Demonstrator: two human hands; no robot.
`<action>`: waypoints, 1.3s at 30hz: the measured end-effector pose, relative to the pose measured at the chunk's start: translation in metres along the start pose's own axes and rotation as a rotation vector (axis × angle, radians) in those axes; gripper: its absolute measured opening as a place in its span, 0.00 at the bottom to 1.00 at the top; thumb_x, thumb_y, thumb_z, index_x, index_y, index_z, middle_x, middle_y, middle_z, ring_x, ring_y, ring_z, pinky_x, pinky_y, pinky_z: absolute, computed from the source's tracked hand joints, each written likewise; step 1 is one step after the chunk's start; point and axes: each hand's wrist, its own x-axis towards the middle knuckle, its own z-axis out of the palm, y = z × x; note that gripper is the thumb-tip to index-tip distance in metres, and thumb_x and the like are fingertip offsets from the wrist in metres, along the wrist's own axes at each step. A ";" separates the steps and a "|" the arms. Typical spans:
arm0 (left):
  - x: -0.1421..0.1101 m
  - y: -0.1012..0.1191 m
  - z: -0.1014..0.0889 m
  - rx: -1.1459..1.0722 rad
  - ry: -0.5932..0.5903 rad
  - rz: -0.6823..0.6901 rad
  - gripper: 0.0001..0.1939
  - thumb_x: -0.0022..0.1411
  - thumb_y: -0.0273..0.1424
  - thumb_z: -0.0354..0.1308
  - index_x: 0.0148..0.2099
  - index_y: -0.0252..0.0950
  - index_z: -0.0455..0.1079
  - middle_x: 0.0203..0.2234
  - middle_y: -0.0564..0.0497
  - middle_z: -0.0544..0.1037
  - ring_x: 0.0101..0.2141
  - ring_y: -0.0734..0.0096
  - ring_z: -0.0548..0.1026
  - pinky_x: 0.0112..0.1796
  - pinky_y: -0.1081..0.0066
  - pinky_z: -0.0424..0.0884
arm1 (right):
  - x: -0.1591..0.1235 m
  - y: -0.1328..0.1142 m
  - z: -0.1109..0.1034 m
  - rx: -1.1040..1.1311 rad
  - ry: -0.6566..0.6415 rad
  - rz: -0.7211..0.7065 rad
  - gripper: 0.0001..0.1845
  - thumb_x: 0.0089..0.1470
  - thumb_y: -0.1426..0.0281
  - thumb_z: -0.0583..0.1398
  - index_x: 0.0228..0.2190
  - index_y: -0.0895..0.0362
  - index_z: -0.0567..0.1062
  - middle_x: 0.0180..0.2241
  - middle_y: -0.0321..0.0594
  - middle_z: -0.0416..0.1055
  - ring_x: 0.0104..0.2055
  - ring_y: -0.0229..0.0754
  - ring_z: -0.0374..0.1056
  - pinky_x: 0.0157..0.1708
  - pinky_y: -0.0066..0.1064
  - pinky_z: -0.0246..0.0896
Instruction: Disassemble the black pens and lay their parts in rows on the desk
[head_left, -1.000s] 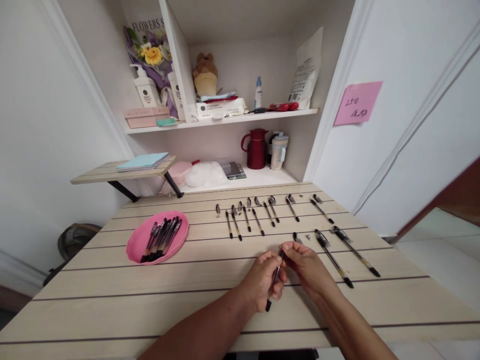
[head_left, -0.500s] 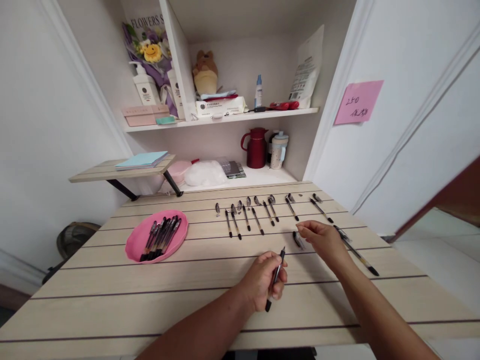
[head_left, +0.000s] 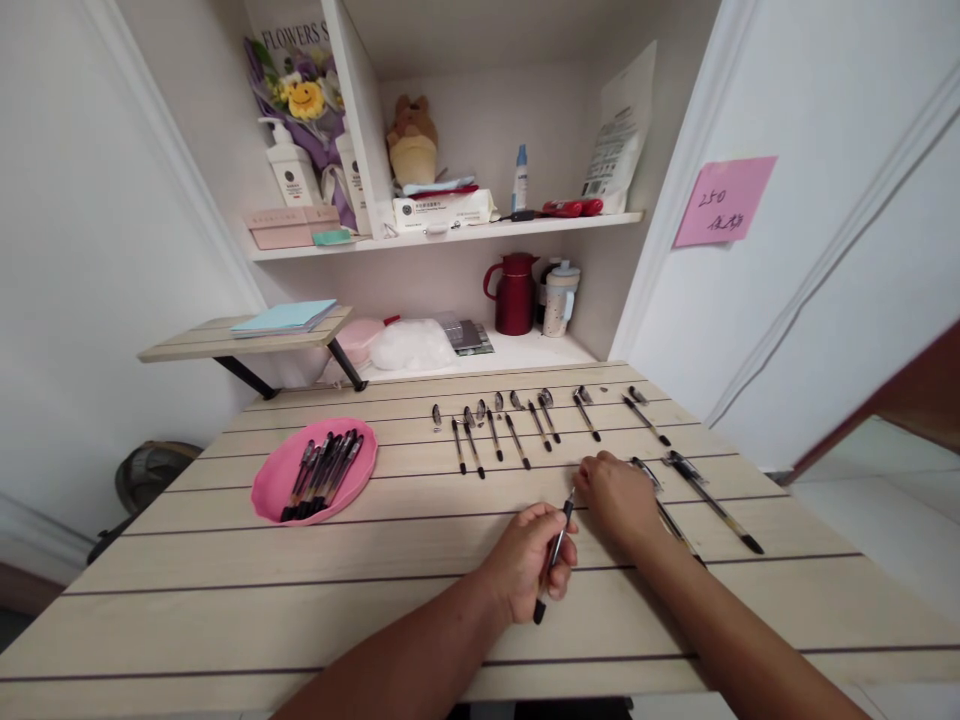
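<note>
We have the left hand (head_left: 529, 562) nearest, closed round a pen (head_left: 556, 548) whose black end slants down towards us and whose tip points forward, uncovered. The right hand (head_left: 619, 500) is low, just beyond and to the right of that tip, its fingers bunched; they are turned from us, so we cannot fairly say whether they grip anything.

A second ago our hands met at the tip; now the right one has left it and come down where a loose cap lay, hiding that spot. To us this means the left hand alone steadies the pen, and the right is busy at the cap's place.

Just right of the right hand, a partly hidden pen (head_left: 671, 518) and an outer pen (head_left: 718, 510) lie on the tabletop (head_left: 300, 590). Well left of both hands, a pink plate (head_left: 262, 495) holds a bundle of pens (head_left: 322, 475). Further ahead of the hands is a row of pens (head_left: 517, 442) with small dark caps (head_left: 436, 412) about their far ends. Beyond them, a red jug (head_left: 515, 295) stands in the cubby.
</note>
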 end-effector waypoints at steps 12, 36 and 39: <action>0.003 0.001 0.005 -0.415 0.034 0.100 0.11 0.49 0.34 0.60 0.31 0.34 0.62 0.29 0.47 0.73 0.32 0.68 0.72 0.36 0.68 0.64 | -0.065 0.003 -0.022 0.830 -0.091 0.041 0.20 0.51 0.56 0.49 0.20 0.56 0.68 0.18 0.34 0.66 0.23 0.37 0.62 0.23 0.25 0.53; 0.001 -0.003 0.000 -0.269 0.036 0.105 0.15 0.49 0.33 0.60 0.39 0.31 0.66 0.33 0.42 0.73 0.35 0.65 0.72 0.40 0.61 0.63 | -0.088 0.039 0.001 0.215 -0.005 0.235 0.17 0.55 0.65 0.44 0.31 0.55 0.70 0.32 0.42 0.68 0.28 0.42 0.67 0.24 0.31 0.53; 0.000 -0.003 0.001 -0.256 0.028 0.105 0.14 0.49 0.33 0.60 0.39 0.31 0.66 0.33 0.42 0.73 0.34 0.65 0.72 0.40 0.61 0.63 | -0.086 0.037 0.004 0.154 -0.054 0.222 0.16 0.56 0.66 0.44 0.30 0.55 0.70 0.31 0.42 0.67 0.27 0.41 0.67 0.23 0.30 0.52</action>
